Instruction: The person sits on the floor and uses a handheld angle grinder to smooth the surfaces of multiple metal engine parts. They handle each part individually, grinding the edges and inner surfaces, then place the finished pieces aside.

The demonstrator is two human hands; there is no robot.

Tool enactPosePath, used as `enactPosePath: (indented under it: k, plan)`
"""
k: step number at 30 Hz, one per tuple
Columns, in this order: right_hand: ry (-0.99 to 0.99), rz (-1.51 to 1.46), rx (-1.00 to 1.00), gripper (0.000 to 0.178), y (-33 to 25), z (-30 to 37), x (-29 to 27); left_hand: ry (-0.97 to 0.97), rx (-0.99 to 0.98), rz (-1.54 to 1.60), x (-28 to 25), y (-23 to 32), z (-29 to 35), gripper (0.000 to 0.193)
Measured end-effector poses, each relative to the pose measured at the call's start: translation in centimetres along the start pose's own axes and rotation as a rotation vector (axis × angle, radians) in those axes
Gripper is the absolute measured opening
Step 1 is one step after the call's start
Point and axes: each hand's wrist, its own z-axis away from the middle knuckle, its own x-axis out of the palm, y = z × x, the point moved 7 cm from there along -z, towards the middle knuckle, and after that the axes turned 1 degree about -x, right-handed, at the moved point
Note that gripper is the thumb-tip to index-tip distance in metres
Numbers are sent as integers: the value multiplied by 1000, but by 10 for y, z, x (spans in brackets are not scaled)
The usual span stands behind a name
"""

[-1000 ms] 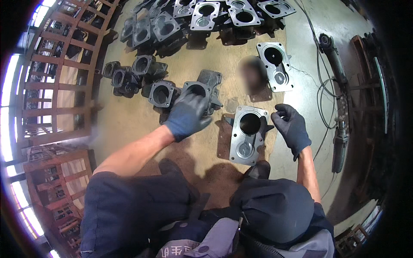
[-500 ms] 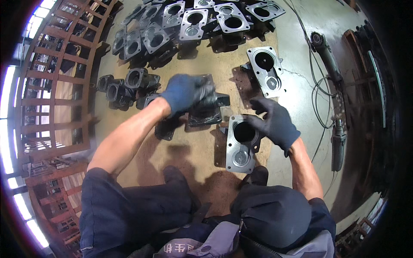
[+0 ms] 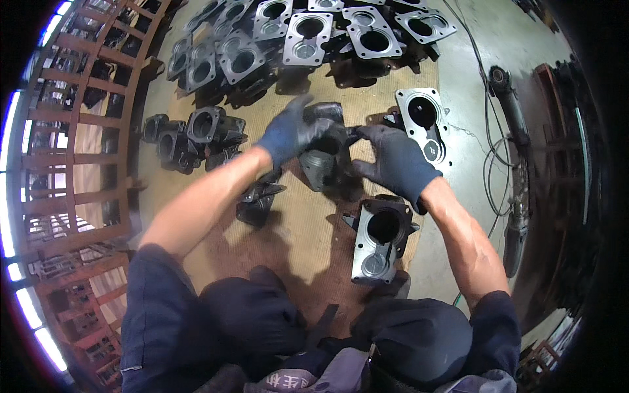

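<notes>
Around a casting (image 3: 319,170), left hand (image 3: 289,135) spread, right hand (image 3: 396,160) curved

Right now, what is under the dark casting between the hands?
Tan matting shows beside the dark casting, shadowed at its right; what lies directly beneath is covered by the casting itself.

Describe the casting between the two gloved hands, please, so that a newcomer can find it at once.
Start from the tan floor mat; over it reach the left hand and the right hand. Between them is the dark grey casting, with a dark opening. Unlike the pale-faced casting by the right shoe, it looks dark overall, and it alone sits between both hands.
</notes>
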Motion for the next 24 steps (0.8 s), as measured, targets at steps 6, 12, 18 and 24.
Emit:
enactPosePath:
  k: [6,12,18,24]
  plan:
    - [-184,135,113,43,2,-45,36,435,243,-241,24,-23,89,88]
    - [-144,172,205,37,7,-63,37,140,-178,-168,0,1,56,47]
    - [-169,-5,283,43,24,-97,25,-18,-137,-266,-17,-3,9,42]
    - [-231,318,189,44,50,-145,30,-37,-216,-67,-6,-14,-23,49]
